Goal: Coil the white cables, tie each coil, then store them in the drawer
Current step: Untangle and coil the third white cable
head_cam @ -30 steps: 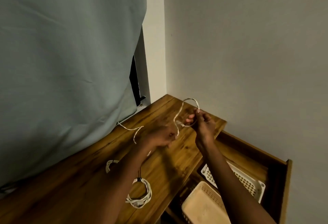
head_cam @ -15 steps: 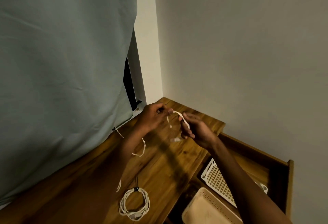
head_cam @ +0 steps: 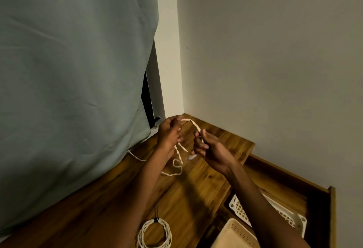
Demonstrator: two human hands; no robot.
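White cable [head_cam: 193, 127], brown wood-grain table [head_cam: 196, 189], grey-green curtain [head_cam: 74, 67], white lattice basket [head_cam: 241, 209], beige basket [head_cam: 233, 237]

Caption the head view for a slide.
Both hands, left and right, loop a white cable over the wooden table; a tied coil lies nearby.

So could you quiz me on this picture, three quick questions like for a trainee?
1. True or false: both hands hold the loose cable.
2. Where is the tied coil? A) on the table B) in the drawer C) in a basket
3. How many baskets sit in the drawer?

Key:
1. True: the left hand and right hand each pinch it.
2. A: it lies on the table, near the front edge.
3. Two: a white basket and a beige basket.
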